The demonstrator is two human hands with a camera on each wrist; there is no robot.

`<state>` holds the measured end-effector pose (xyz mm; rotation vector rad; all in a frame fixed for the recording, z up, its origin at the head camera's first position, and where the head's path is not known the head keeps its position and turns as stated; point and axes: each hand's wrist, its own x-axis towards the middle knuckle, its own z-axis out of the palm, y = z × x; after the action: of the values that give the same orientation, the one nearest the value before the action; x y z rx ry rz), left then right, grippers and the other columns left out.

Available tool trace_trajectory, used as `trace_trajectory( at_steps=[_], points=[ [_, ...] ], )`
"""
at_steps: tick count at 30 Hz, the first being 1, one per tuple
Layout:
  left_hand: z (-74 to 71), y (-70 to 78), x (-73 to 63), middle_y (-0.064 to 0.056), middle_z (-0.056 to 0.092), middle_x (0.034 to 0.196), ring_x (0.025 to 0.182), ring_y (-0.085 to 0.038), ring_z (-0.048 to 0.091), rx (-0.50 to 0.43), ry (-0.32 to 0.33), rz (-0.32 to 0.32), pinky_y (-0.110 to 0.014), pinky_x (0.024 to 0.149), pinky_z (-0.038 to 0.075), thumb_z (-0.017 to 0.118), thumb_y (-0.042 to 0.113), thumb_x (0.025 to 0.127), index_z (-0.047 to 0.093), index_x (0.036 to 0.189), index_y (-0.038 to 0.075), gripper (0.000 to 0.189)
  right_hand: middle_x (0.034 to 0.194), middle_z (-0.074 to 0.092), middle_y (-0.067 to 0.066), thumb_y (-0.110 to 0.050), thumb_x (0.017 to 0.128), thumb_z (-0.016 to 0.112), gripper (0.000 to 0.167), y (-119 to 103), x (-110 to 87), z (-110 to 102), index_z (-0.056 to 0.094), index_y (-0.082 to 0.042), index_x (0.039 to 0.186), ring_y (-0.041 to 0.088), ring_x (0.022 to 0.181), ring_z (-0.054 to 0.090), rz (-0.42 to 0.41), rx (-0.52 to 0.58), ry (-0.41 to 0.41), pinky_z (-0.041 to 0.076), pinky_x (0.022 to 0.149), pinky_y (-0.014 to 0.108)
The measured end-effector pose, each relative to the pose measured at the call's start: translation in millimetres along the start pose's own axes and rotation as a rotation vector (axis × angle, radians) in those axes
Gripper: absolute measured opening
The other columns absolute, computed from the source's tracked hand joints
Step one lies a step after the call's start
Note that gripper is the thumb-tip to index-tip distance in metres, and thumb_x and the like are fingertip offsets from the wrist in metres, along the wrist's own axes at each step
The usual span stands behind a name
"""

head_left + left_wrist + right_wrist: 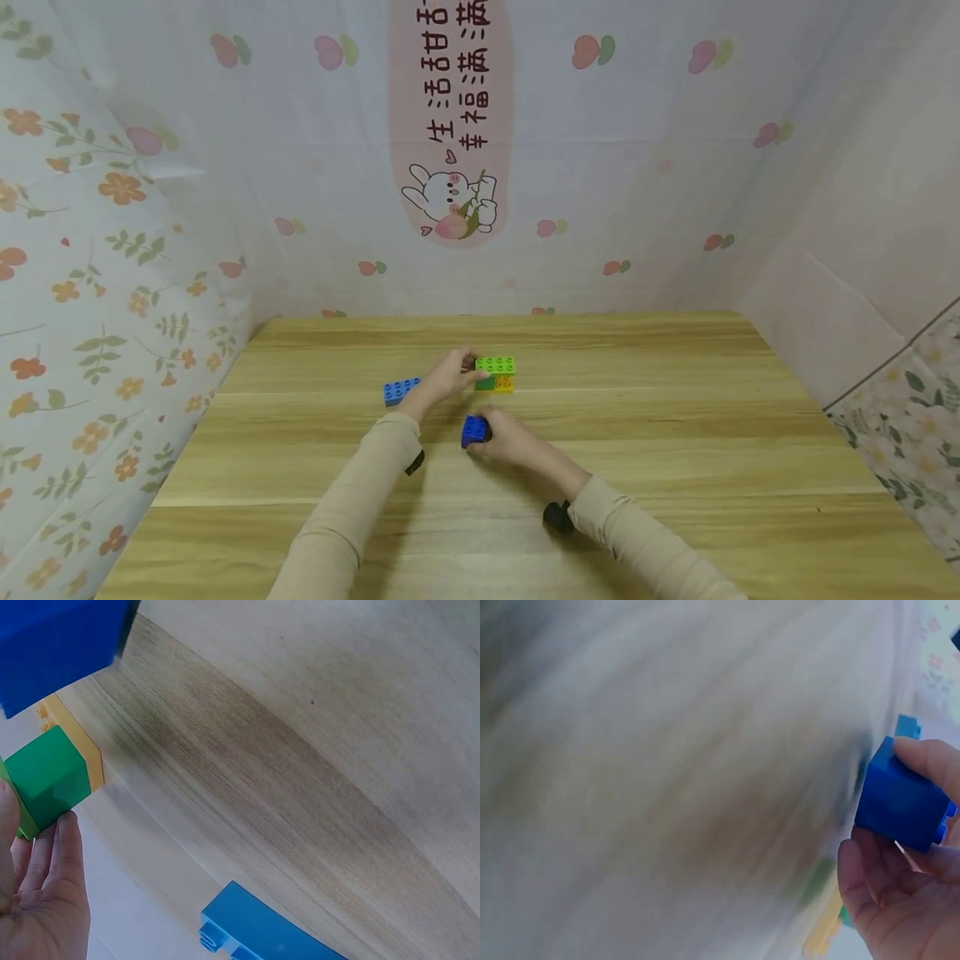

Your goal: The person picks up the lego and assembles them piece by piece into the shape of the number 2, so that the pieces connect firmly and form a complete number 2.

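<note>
A small stack stands on the table: a light green brick [495, 364] on top, a green brick [49, 780] under its left end, and a yellow brick [505, 384] at the bottom. My left hand [448, 372] holds the stack at its left end, thumb in front and fingers behind. Nearer to me, my right hand [504, 435] pinches a dark blue brick [904, 796] between thumb and fingers, studs facing up in the head view. A lighter blue brick [401, 390] lies left of the stack, partly covered by my left forearm.
The wooden table [712, 433] extends around the bricks and ends at a white printed curtain [637, 208] behind. Floral cloth [97, 333] hangs along the left side. Black wrist straps [558, 517] show below the sleeves.
</note>
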<state>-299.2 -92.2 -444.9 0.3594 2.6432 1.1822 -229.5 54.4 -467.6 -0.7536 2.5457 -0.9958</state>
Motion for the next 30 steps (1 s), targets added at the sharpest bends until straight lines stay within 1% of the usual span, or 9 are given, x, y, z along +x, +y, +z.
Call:
trace_trajectory(
  at_steps=[3, 6, 12, 17, 20, 25, 30],
  points=[
    [0.7, -0.2, -0.2, -0.014, 0.057, 0.12, 0.114, -0.028, 0.054, -0.002, 0.001, -0.001, -0.039, 0.096, 0.047, 0.058, 0.022, 0.09, 0.049, 0.125, 0.003, 0.04, 0.107, 0.057, 0.019, -0.011, 0.08, 0.07, 0.047, 2, 0.5, -7, 0.049, 0.009, 0.117, 0.026, 0.094, 0.059, 0.018, 0.064, 0.003, 0.054, 0.078, 0.036],
    [1.1, -0.2, 0.1, -0.015, 0.057, 0.12, 0.114, -0.028, 0.054, -0.01, 0.008, 0.0, -0.038, 0.095, 0.048, 0.057, 0.021, 0.09, 0.049, 0.124, 0.003, 0.039, 0.105, 0.06, 0.018, -0.011, 0.08, 0.07, 0.045, 2, 1.2, -15, 0.05, 0.008, 0.116, 0.025, 0.093, 0.06, 0.041, 0.088, 0.024, 0.054, 0.077, 0.035],
    [1.6, -1.5, 1.6, -0.014, 0.058, 0.118, 0.112, -0.027, 0.055, -0.027, 0.015, -0.001, -0.037, 0.094, 0.048, 0.058, 0.02, 0.089, 0.05, 0.123, 0.003, 0.039, 0.106, 0.061, 0.017, -0.014, 0.08, 0.07, 0.048, 7, 2.5, -24, 0.051, 0.007, 0.119, 0.022, 0.092, 0.061, 0.102, 0.097, 0.061, 0.055, 0.077, 0.033],
    [1.4, -1.0, 0.5, -0.015, 0.057, 0.118, 0.113, -0.028, 0.055, -0.014, 0.005, 0.014, -0.038, 0.094, 0.048, 0.058, 0.021, 0.09, 0.049, 0.124, 0.002, 0.039, 0.11, 0.059, 0.018, -0.016, 0.081, 0.069, 0.049, 14, -0.6, -28, 0.05, 0.008, 0.119, 0.024, 0.095, 0.061, 0.124, 0.09, 0.084, 0.054, 0.079, 0.035],
    [1.2, -1.0, 0.5, -0.016, 0.057, 0.119, 0.113, -0.028, 0.054, -0.011, 0.002, 0.022, -0.038, 0.095, 0.048, 0.057, 0.021, 0.09, 0.049, 0.124, 0.001, 0.041, 0.109, 0.059, 0.017, -0.015, 0.081, 0.069, 0.047, 17, -1.5, -31, 0.051, 0.007, 0.118, 0.024, 0.094, 0.061, 0.135, 0.097, 0.096, 0.054, 0.079, 0.035],
    [0.8, -0.7, 0.2, -0.016, 0.056, 0.12, 0.115, -0.029, 0.053, -0.037, -0.001, 0.016, -0.039, 0.096, 0.047, 0.057, 0.021, 0.09, 0.047, 0.127, 0.0, 0.043, 0.106, 0.06, 0.017, -0.014, 0.079, 0.071, 0.045, 19, -2.9, -37, 0.053, 0.007, 0.115, 0.023, 0.092, 0.061, 0.159, 0.093, 0.135, 0.054, 0.078, 0.034],
    [0.9, 0.3, -0.6, -0.016, 0.057, 0.118, 0.113, -0.028, 0.054, -0.052, 0.002, 0.002, -0.038, 0.095, 0.047, 0.058, 0.019, 0.089, 0.049, 0.125, 0.002, 0.04, 0.108, 0.061, 0.016, -0.014, 0.08, 0.07, 0.049, 25, -5.5, -45, 0.051, 0.005, 0.12, 0.022, 0.092, 0.06, 0.183, 0.097, 0.164, 0.054, 0.077, 0.033]
  ],
)
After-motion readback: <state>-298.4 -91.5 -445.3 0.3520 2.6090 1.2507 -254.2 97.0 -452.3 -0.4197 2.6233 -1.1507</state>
